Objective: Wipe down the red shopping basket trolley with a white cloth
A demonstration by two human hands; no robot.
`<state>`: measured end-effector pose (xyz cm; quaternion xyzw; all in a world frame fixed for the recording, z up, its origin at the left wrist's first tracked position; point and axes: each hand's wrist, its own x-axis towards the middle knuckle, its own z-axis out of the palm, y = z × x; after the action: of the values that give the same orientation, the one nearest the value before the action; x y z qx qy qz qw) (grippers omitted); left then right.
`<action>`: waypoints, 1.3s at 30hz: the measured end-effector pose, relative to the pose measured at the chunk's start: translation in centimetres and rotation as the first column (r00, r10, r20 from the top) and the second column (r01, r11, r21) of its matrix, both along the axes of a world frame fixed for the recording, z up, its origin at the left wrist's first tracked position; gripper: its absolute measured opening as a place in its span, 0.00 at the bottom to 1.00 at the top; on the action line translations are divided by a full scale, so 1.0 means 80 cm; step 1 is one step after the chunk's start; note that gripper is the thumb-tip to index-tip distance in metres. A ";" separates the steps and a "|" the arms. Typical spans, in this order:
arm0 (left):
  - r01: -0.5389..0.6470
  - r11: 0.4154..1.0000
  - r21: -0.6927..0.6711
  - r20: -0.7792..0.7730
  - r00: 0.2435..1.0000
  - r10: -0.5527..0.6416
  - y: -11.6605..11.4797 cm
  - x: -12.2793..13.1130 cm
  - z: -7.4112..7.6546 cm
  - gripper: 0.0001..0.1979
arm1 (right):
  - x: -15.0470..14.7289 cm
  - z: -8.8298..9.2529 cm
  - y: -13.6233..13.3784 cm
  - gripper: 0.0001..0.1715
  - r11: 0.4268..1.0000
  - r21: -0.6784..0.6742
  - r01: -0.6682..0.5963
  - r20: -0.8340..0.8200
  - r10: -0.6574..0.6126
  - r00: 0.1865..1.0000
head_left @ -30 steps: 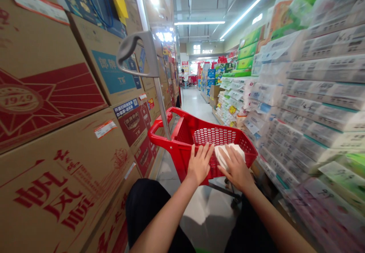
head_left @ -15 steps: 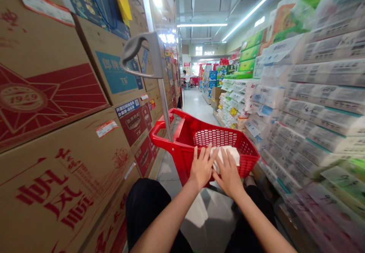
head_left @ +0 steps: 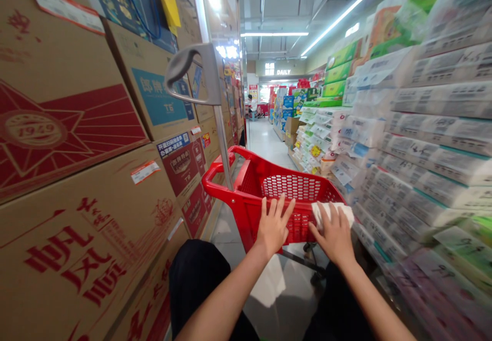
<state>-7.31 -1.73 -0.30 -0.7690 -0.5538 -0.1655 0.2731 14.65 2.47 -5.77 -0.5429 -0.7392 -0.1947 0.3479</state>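
In front of my knees stands a red wheeled shopping basket [head_left: 249, 205] with honeycomb-patterned walls and a grey pull handle [head_left: 214, 82] raised at its left. My left hand [head_left: 272, 228] lies against the near side of the basket, fingers spread and holding nothing. Farther right, my right hand [head_left: 333, 236] presses a folded white cloth [head_left: 347, 212] over the near rim by the right corner. Its fingers lie across the cloth, which moves with the hand. Whether the cloth is fabric or paper tissue I cannot tell.
Stacked cardboard boxes [head_left: 77, 238] wall the left side. White-wrapped paper packs [head_left: 430, 141] rise close on the right. Ahead, a pale aisle floor [head_left: 265, 143] leads to more shelves and a distant person [head_left: 251, 104].
My right hand has slid right along the basket rim, carrying the white cloth away from my left hand. My left hand stays in place.
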 end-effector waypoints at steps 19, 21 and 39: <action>-0.052 0.996 0.073 0.072 0.996 0.046 0.003 -0.107 0.040 0.30 | -0.020 0.003 0.025 0.39 0.998 0.042 -0.056 0.009 0.055 0.998; -0.060 0.995 0.074 0.083 0.995 0.053 0.004 -0.102 0.040 0.30 | -0.060 0.013 0.019 0.40 0.992 0.022 -0.124 0.037 0.123 0.992; -0.092 0.993 0.072 0.051 0.995 0.088 0.003 -0.115 0.033 0.42 | -0.084 0.026 0.004 0.44 0.967 0.035 -0.253 0.097 0.248 0.964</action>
<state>-16.47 -1.52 2.35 -0.7284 -0.5877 -0.1920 0.2953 7.93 2.79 -3.68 -0.4272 -0.8123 -0.1911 0.3481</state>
